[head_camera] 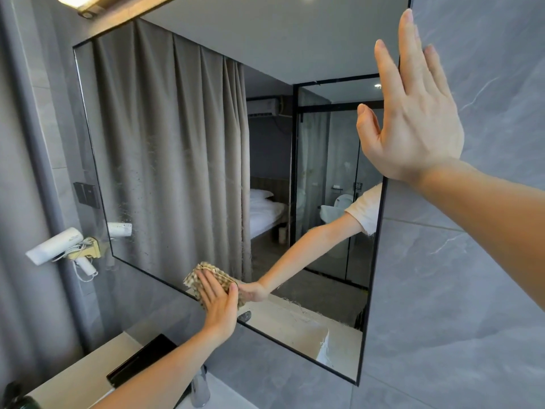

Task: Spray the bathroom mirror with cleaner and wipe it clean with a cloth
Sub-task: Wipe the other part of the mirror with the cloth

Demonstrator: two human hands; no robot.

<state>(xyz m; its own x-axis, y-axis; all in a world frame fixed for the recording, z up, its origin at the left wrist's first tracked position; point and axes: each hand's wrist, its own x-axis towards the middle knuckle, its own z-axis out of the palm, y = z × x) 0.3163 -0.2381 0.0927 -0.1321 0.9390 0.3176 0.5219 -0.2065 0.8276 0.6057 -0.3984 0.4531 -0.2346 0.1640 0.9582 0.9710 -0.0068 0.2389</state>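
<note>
A large black-framed mirror (182, 149) hangs on the grey tiled wall and reflects a curtain, a bed and a glass shower. Spray droplets and streaks speckle its left part and its lower right corner. My left hand (219, 305) presses a beige checkered cloth (206, 274) flat against the mirror's bottom edge, fingers straight. My right hand (413, 122) lies flat and open across the mirror's right frame edge, fingers pointing up. No spray bottle shows clearly.
A white hair dryer (54, 245) sits in a wall holder left of the mirror, under a dark switch panel (87, 194). Below are a pale counter (79, 376), a black tray (141, 360), a chrome tap (200, 388) and a dark bottle top (14, 398).
</note>
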